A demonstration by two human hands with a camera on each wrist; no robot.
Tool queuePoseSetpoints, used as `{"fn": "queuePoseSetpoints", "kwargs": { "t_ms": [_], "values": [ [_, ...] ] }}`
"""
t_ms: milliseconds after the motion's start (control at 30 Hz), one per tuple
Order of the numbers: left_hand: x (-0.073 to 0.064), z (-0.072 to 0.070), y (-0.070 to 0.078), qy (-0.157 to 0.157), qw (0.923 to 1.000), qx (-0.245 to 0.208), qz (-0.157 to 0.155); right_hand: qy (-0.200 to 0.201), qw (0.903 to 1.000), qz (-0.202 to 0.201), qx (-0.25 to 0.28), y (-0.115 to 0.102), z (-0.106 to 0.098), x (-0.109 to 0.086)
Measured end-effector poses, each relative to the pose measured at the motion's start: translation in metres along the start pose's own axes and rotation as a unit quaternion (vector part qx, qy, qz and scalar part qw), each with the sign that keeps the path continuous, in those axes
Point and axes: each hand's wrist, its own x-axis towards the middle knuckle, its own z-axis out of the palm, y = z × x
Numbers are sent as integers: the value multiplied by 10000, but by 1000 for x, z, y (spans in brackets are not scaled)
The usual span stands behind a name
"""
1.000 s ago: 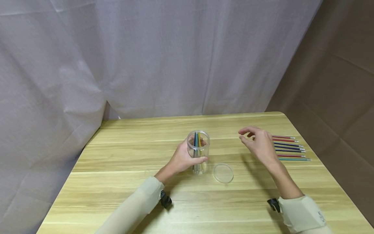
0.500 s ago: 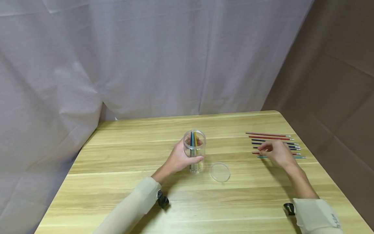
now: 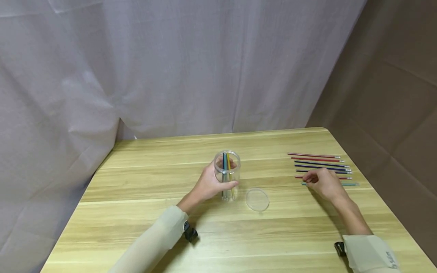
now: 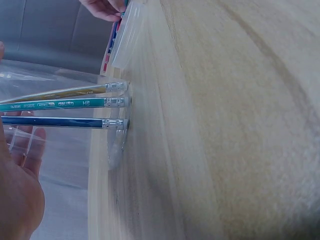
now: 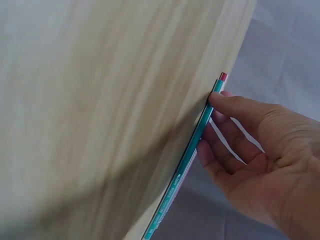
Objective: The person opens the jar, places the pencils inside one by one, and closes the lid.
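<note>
My left hand [image 3: 209, 184] grips a clear plastic jar [image 3: 235, 175], which stands upright and uncapped on the table. Inside it, in the left wrist view, lean a yellow pencil [image 4: 75, 93], a teal pencil [image 4: 60, 104] and a dark blue pencil [image 4: 55, 121], eraser ends down. On the right, my right hand [image 3: 326, 184] pinches another teal pencil [image 3: 349, 184], the nearest of a row, towards its left end. The right wrist view has the thumb on top of this teal pencil [image 5: 186, 159], with fingers on its far side.
A round clear lid [image 3: 257, 200] lies flat just right of the jar. Beyond the pinched pencil, several red and dark blue pencils lie side by side, among them a red pencil [image 3: 317, 160]. A grey curtain [image 3: 177, 76] hangs behind the table [image 3: 239, 242].
My right hand has moved right and down from open air to the pencil row, and its fingers have closed on the nearest teal pencil, which has shifted slightly towards me. My left hand keeps the jar.
</note>
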Motion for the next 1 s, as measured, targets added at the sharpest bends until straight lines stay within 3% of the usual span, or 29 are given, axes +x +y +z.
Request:
{"fn": "queuePoseSetpoints", "kwargs": {
  "t_ms": [333, 667, 1000],
  "values": [
    [0, 1, 0, -8, 10000, -59, -68, 69, 9999, -146, 0, -3, 3, -3],
    [0, 3, 0, -18, 9999, -51, -94, 147, 9994, -255, 161, -23, -1, -3],
    [1, 3, 1, -18, 10000, -8, -40, 786, 9924, -863, 385, -52, -11, -1]
  ]
}}
